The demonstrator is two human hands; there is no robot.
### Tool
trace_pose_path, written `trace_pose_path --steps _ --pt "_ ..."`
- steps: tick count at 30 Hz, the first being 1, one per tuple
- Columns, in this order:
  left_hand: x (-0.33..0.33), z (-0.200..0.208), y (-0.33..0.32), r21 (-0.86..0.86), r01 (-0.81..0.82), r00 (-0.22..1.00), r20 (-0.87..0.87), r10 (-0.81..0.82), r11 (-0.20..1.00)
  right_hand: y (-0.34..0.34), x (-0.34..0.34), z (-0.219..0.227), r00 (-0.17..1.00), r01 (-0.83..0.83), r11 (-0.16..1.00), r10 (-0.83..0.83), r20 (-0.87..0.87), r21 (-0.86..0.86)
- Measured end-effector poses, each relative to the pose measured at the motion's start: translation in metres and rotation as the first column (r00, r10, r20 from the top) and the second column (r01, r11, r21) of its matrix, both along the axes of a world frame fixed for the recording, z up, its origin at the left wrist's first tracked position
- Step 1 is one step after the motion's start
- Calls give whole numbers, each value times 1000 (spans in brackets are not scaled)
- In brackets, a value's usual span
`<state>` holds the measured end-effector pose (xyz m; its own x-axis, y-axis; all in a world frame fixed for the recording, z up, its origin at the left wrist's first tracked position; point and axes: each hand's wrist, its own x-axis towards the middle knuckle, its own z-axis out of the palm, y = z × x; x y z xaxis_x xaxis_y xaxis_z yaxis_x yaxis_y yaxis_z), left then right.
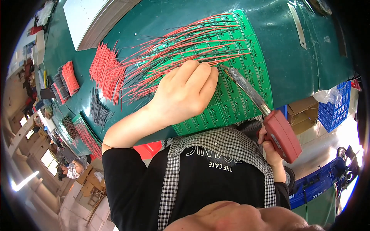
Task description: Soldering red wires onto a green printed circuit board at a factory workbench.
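A green panel of circuit boards (235, 106) lies on the bench, with rows of red and black wires (185, 42) standing off its far part and trailing left. Over the panel, my left hand (185, 90) is closed in a pinch, its fingertips turned down and mostly hidden. A thin wire shows beside its wrist and seems to run into the grip. My right hand (273, 152) grips a red-handled soldering gun (283, 134). The gun's metal barrel slants up and left, and its tip is close beside my left fingertips, over the board.
Loose red wires (106, 71) and black wires (99, 109) are heaped left of the panel. Bundled wires (69, 79) lie farther left. A white stack (90, 23) stands at the back. A metal strip (296, 27) lies right, and a blue crate (334, 109) stands beyond the bench.
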<state>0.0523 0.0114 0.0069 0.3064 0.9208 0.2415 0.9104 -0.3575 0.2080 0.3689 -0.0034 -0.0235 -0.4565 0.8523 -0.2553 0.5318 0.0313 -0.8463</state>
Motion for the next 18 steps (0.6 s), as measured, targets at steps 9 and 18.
trace_pose_path --steps 9,18 --pt "2 0 -1 4 -16 1000 -21 16 1000 20 -8 5 955 -77 996 86 -285 39" --pt "4 3 0 -18 -4 991 -130 2 1000 8 -13 12 926 129 971 -190 -326 -199"
